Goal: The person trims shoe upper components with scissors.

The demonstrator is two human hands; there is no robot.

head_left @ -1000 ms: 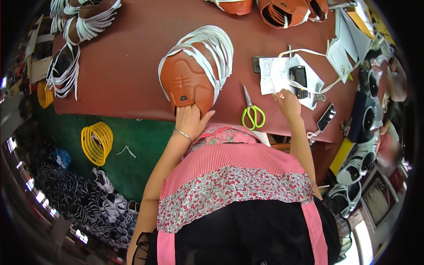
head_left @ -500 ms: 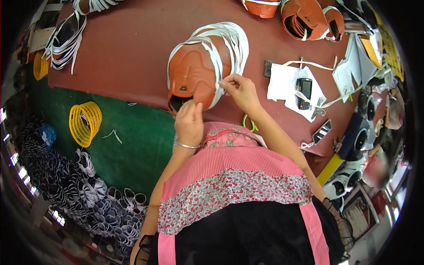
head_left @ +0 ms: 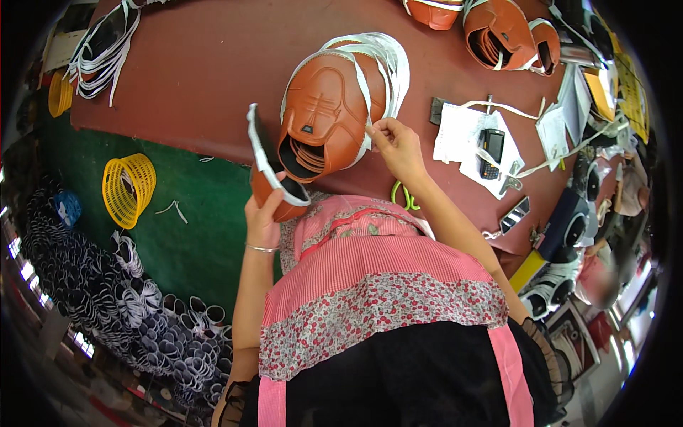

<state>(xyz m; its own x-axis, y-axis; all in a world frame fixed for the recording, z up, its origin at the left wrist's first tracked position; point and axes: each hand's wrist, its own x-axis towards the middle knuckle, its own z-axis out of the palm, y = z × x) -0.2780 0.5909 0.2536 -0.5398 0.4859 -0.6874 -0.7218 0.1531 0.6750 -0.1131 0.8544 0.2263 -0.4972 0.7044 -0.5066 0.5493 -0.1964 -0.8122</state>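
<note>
A nested stack of orange-brown shoe uppers with white edging lies on the table in front of me. Its open end faces me and shows several layers inside. To the left of the stack, my left hand grips a single shoe upper, with thumb and fingers closed on it. That upper is turned on its side, dark lining showing, its white edge standing upward. My right hand pinches the white edging on the right side of the stack.
More bundled orange uppers lie at the far right. A handheld scanner rests on papers, with a phone nearer and green-handled scissors at the table edge. On the green floor stands a yellow basket near piled dark uppers.
My left hand has moved left, away from the stack, and now holds one upper apart from it. My right hand stays at the stack's right edge.
</note>
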